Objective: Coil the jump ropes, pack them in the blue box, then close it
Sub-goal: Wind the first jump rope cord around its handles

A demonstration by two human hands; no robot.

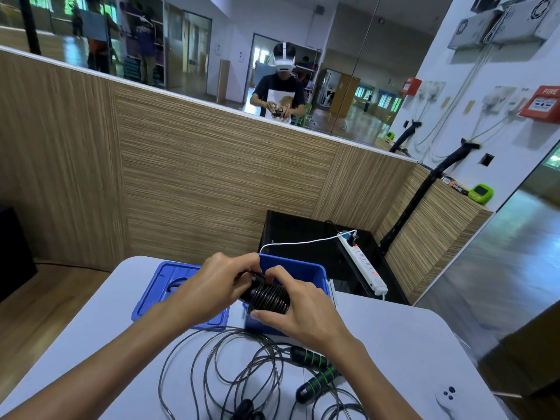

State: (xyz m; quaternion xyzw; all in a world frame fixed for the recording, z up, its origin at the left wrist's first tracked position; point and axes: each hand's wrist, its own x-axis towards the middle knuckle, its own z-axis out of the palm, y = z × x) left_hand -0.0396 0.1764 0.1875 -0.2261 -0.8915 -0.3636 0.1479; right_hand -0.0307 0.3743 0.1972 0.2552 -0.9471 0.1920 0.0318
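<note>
While loose loops of thin dark cord with green-banded black handles (315,371) are left uncoiled on the pale grey table (409,344), one tightly wound black jump rope bundle (268,298) is gripped by the left hand (212,286) and right hand (300,310), fingers curled round it, above the open blue plastic box (298,269). Its blue lid (160,286) lies alongside; the box's contents cannot be made out.

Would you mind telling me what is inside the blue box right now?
Only the blue box's bare far wall shows. Both hands, holding a coiled black rope over it, cover the rest, so its contents cannot be seen.
</note>
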